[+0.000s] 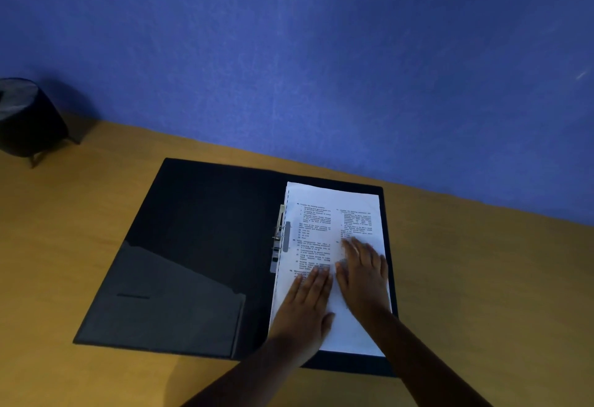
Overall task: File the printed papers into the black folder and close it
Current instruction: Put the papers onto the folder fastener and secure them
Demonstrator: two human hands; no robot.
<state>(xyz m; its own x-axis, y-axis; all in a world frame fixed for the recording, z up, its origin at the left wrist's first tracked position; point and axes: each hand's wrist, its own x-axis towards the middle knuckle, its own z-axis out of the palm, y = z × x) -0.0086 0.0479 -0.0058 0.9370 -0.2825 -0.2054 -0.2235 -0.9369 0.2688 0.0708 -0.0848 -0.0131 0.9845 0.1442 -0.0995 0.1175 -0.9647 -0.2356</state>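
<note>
Both palms lie flat with fingers spread, gripping nothing: our left hand (305,305) presses the lower part of the printed papers (331,233), and our right hand (364,273) rests just beside it, a little farther up the page, thumbs nearly touching. We take the black folder (199,246) as our landmark. It lies open on the wooden table (482,278), and the papers sit on its right half, their left edge along the spine. At that spine, just beside the papers' left edge, stands the metal fastener (279,236); we cannot tell whether the sheets are threaded onto it. Text in two columns covers the upper part of the top page, too blurred to read. On the folder's left half a slanted inner pocket (167,303) fills the near corner. Well apart from the folder, at the table's far left, stands a dark round container (27,117) against the blue wall (321,53).
</note>
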